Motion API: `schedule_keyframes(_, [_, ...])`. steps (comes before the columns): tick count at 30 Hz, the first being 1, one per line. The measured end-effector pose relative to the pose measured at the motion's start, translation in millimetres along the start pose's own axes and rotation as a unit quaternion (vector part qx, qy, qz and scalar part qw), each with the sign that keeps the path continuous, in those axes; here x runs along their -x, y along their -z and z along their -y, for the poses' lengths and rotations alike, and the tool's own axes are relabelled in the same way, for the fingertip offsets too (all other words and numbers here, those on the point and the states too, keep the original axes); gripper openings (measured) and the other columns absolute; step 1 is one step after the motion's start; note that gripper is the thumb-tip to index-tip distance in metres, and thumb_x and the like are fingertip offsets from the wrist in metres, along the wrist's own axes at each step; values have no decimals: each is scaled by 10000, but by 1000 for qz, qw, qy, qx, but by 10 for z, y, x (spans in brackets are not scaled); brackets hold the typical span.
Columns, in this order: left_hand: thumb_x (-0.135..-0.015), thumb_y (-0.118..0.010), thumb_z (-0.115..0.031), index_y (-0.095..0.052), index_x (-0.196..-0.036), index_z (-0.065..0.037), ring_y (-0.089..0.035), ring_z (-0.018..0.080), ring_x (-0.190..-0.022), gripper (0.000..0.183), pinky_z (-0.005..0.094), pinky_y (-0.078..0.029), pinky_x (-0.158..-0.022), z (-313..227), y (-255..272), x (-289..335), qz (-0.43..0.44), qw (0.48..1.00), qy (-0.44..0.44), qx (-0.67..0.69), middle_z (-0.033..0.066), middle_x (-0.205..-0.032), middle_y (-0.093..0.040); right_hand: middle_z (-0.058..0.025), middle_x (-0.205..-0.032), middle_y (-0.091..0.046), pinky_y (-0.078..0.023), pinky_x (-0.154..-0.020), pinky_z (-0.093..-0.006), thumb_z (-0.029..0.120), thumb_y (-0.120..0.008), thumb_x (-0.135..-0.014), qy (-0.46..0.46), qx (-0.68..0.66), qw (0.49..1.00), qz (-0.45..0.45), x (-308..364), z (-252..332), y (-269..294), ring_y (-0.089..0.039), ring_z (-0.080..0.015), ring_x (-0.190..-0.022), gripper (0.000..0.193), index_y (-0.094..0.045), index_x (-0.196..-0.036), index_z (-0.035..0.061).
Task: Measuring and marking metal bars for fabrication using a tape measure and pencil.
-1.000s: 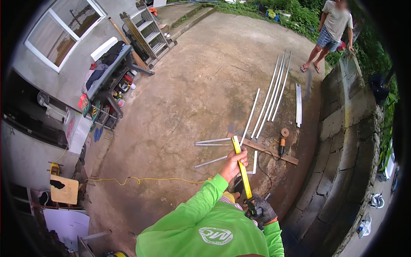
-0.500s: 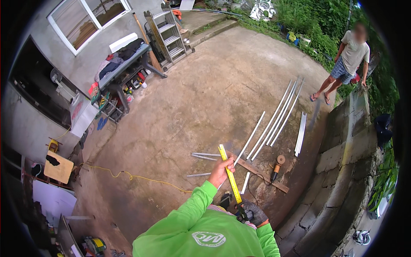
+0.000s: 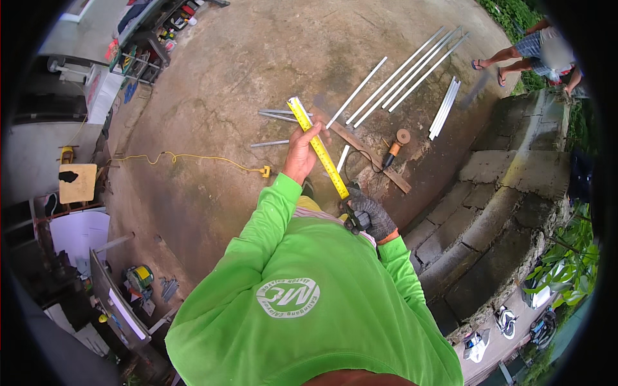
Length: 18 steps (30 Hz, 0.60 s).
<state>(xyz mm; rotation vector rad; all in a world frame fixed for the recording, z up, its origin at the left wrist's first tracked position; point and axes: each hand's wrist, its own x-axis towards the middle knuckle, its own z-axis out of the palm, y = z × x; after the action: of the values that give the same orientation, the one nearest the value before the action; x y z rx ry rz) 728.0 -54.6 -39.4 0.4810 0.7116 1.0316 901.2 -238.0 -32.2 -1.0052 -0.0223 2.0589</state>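
Note:
A yellow tape measure is pulled out in front of my body, its blade slanting up and to the left. My bare left hand is closed round the blade a little below its free end. In a grey work glove, my right hand grips the dark case close to my waist; the glove hides part of the case. Beyond the blade, a brown wooden plank lies on the concrete. An orange and black angle grinder with a round disc rests beside the plank.
Long white bars and a shorter bundle lie on the ground ahead. A yellow extension cord crosses at left. To the right runs a block wall, with another person standing near its far end.
My view has tilted down, so the ground things sit higher in the picture. Both hands still hold the tape measure, its blade still extended. The cord's yellow socket now shows.

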Motion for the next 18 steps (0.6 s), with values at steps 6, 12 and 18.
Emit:
schedule_keyframes(6, [-945,-549,-179,-500,-1239,-54,-594,215,-897,323,377,-510,-787,314,-119,322,-26,999,33,1,87,-991,-580,-78,-851,-607,-463,-445,-283,209,-623,-816,-7,66,998,-18,132,59,82,-582,-191,-528,403,-534,-1164,25])
schedule_keyframes(12, [-967,-503,-162,-441,-1262,-32,-601,283,-1027,329,399,-509,-833,593,-24,542,10,996,88,-21,183,-1156,-579,-82,-834,-607,-452,-412,-288,220,-614,-828,-27,32,998,-43,89,-54,160,-583,-195,-521,329,-544,-1076,16])
schedule_keyframes(18, [-990,-470,-285,-408,-1276,-22,-591,297,-1067,393,409,-504,-855,649,80,708,9,995,94,-30,201,-1196,-565,-59,-773,-582,-436,-397,-287,237,-615,-838,2,27,999,-43,32,-177,-48,-562,-182,-501,281,-557,-1010,24])
